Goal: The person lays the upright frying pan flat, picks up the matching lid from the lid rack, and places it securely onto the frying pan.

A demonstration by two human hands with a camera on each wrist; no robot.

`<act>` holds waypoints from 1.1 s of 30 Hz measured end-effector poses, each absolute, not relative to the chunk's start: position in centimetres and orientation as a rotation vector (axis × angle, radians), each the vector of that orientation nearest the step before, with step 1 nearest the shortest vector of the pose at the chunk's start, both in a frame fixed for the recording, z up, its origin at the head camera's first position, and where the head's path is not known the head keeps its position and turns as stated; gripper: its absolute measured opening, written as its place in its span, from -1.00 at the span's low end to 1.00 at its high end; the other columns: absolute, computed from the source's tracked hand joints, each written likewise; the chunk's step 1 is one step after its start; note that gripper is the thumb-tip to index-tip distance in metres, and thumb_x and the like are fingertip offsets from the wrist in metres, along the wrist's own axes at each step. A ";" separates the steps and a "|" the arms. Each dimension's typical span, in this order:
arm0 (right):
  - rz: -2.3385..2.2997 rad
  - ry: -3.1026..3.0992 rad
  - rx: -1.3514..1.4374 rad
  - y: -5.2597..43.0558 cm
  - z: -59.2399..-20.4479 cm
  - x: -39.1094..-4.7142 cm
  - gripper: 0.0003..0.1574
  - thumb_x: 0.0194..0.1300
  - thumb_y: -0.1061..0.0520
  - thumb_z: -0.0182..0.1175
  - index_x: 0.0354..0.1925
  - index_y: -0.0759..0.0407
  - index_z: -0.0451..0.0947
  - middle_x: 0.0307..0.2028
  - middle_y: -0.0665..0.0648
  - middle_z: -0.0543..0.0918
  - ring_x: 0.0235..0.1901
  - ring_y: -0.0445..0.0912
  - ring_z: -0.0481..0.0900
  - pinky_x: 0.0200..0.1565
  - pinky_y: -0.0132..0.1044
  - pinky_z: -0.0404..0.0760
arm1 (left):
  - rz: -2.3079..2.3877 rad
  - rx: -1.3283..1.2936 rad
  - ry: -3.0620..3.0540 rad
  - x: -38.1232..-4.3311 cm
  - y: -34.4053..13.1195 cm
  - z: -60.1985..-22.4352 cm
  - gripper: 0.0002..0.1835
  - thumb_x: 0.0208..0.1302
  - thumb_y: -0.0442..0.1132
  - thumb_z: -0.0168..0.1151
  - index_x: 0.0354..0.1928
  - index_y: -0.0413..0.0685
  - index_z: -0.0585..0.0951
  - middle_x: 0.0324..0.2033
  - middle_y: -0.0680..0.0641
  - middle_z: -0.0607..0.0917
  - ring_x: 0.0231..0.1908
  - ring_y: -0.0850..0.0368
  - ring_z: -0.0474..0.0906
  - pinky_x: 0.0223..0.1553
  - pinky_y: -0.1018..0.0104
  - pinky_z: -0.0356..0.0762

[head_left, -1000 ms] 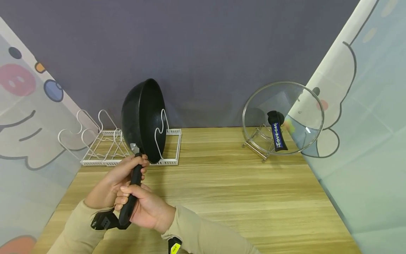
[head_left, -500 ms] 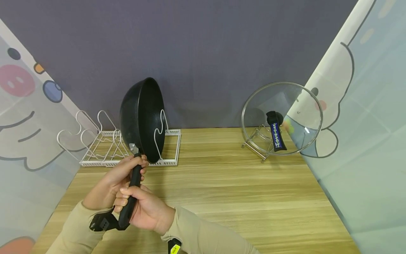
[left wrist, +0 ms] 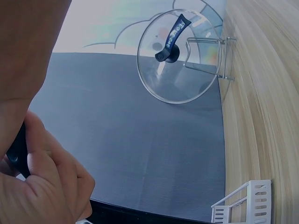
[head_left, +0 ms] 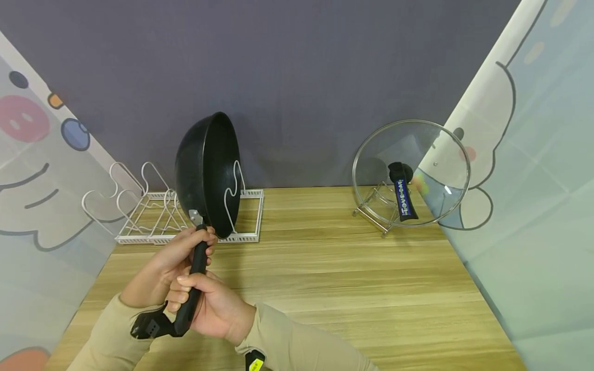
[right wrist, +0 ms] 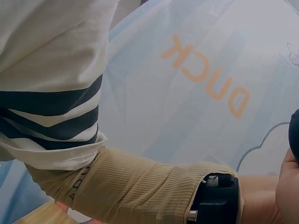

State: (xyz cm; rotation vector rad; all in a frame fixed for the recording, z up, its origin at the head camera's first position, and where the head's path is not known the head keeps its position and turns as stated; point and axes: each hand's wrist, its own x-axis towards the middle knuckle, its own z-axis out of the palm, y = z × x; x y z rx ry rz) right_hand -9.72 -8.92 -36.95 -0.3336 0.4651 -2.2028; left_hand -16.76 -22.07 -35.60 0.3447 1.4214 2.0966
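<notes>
A black wok (head_left: 190, 165) stands on its side in a white wire rack (head_left: 252, 238), its hollow facing right. Its black handle (head_left: 198, 263) points down toward me. My left hand (head_left: 185, 252) grips the handle near the metal joint. Lower down, my right hand (head_left: 215, 304) holds the same handle, thumb laid across it. In the left wrist view, curled fingers (left wrist: 56, 172) show with a bit of the dark handle beside them. Only the edge of my right hand (right wrist: 287, 196) appears in the right wrist view.
On the right, a glass lid (head_left: 431, 154) with a black handle leans upright in a small metal stand (head_left: 378, 221). The rack's several white wire dividers (head_left: 125, 201) rise left of the wok. A dark grey wall (head_left: 297, 93) closes off the back of the wooden table (head_left: 352, 288).
The whole head view has shifted very slightly left. Both hands keep their hold on the handle, and the wok stays in the rack.
</notes>
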 end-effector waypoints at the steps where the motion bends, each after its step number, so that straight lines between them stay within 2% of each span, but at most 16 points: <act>1: -2.209 0.466 -0.339 -9.0 -37.0 -9.7 -0.62 0.34 0.26 -0.31 -0.54 -0.08 0.24 -0.61 -0.16 0.25 -0.54 -0.31 0.14 -0.32 -0.51 0.18 | 2.096 0.345 1.420 -16.8 -22.1 -35.6 -0.70 0.40 -0.40 -0.23 -0.36 0.01 0.50 -0.55 0.12 0.54 -0.56 0.36 0.53 -0.48 0.55 0.55; 33: -2.243 0.456 -0.431 -9.1 -37.4 -9.6 -0.58 0.32 0.28 -0.37 -0.58 -0.10 0.20 -0.63 -0.18 0.22 -0.56 -0.32 0.12 -0.35 -0.50 0.14 | 2.111 0.342 1.397 -16.6 -21.8 -35.4 -0.75 0.40 -0.43 -0.22 -0.32 0.00 0.44 -0.55 0.11 0.54 -0.57 0.34 0.56 -0.46 0.53 0.58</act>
